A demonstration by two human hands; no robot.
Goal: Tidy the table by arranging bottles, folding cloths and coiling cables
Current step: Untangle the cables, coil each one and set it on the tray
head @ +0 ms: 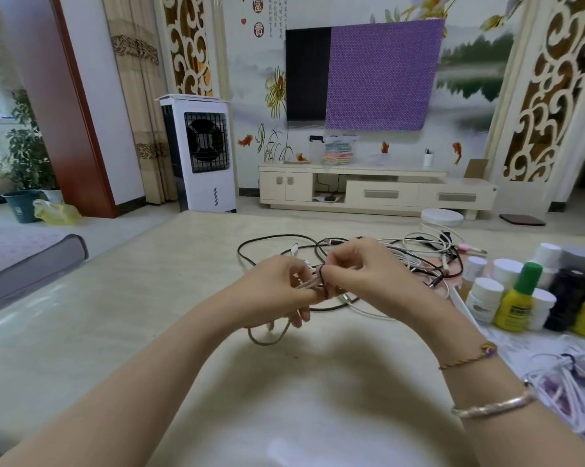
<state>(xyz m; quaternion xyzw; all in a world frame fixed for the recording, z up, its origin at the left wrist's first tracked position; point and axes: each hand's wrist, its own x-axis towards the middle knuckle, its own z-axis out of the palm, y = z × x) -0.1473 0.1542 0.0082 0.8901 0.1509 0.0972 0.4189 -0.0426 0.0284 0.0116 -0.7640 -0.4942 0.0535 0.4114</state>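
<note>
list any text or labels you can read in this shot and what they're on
"富" and "貴": two red characters on the wall, left of the TV.
Columns of small writing beside them: too small to read.
Yellow bottles' labels: blurred, unreadable.
White bottle label: unreadable.

- On the wall (250, 96) left of the television we read two red characters, 富 (257, 5) and 貴 (258, 29).
- The calligraphy columns (277, 15) beside them are too small for us.
- The yellow bottles' labels (513, 311) are blurred.

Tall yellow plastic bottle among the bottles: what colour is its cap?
Green cap, seen in the head view.
</note>
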